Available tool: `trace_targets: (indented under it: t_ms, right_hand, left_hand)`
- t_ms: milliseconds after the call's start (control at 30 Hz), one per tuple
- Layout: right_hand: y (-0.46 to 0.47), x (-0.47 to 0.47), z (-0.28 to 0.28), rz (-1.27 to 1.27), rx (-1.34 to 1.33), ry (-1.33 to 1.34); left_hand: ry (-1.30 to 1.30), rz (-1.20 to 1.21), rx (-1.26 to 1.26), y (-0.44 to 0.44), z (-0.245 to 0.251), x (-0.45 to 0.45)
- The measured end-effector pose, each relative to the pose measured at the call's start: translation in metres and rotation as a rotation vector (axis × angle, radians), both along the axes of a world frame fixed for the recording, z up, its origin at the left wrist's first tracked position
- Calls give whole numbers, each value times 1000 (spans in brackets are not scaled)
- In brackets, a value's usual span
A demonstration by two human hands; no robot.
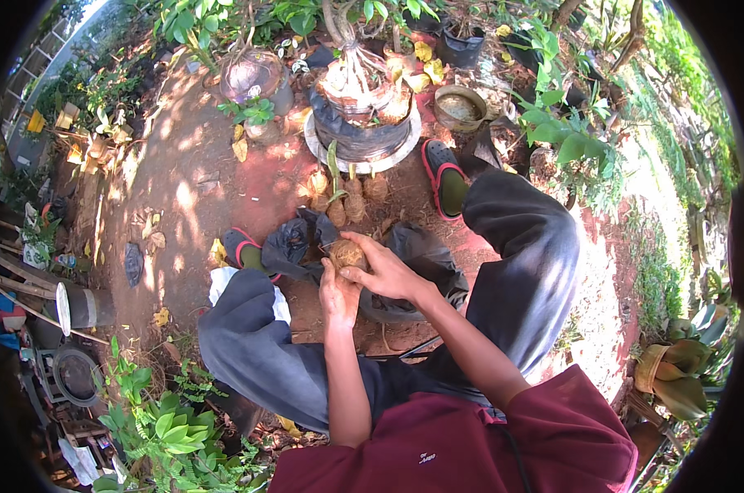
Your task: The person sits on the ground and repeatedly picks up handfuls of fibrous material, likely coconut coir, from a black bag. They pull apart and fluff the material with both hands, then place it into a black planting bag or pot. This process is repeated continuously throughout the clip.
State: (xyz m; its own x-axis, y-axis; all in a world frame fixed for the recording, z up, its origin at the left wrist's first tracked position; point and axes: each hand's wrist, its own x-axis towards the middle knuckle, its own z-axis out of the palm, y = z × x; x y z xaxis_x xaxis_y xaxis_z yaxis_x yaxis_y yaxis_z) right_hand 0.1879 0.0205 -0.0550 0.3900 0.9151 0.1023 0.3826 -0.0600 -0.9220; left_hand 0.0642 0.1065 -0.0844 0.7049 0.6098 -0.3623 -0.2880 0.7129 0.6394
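Observation:
A round brown fibre-wrapped ball (pixel 347 254) sits between my two hands, above the ground and between my knees. My left hand (pixel 339 301) supports it from below and the near side. Over its right side lies my right hand (pixel 389 271), with the fingers reaching along the far edge and the thumb on the near face. Beyond my hands lies a crumpled black plastic bag (pixel 285 243), and a larger open black bag (pixel 424 252) is partly hidden behind my right forearm. Several similar fibre balls (pixel 355 206) rest on the ground ahead, a green stem (pixel 333 163) rising among them.
A large potted tree (pixel 363 132) stands on a pale round base straight ahead. To its right is a round metal basin (pixel 460 108). My shoes flank the bags. A white cloth or paper (pixel 222 285) shows by my left knee. Leafy plants (pixel 168 425) grow at lower left.

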Motion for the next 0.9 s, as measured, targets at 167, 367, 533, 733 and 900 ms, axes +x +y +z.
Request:
trace_targets:
  t_ms: [167,367,533,733,900]
  right_hand:
    - [-2,4,3,40,-96,226]
    - [-8,8,8,71,-159,180]
    - [-10,15,7,37,-227,208]
    - [-13,22,12,-10,-150,141]
    - [-13,21,22,35,-134,67]
  left_hand:
    - [17,-54,-23,5,6,-2]
    - [84,-179,108,3,14,0]
    - [206,-272,157,0,24,-1]
    - [619,-117,570,11,23,-3]
    - [470,22,535,16,6,0]
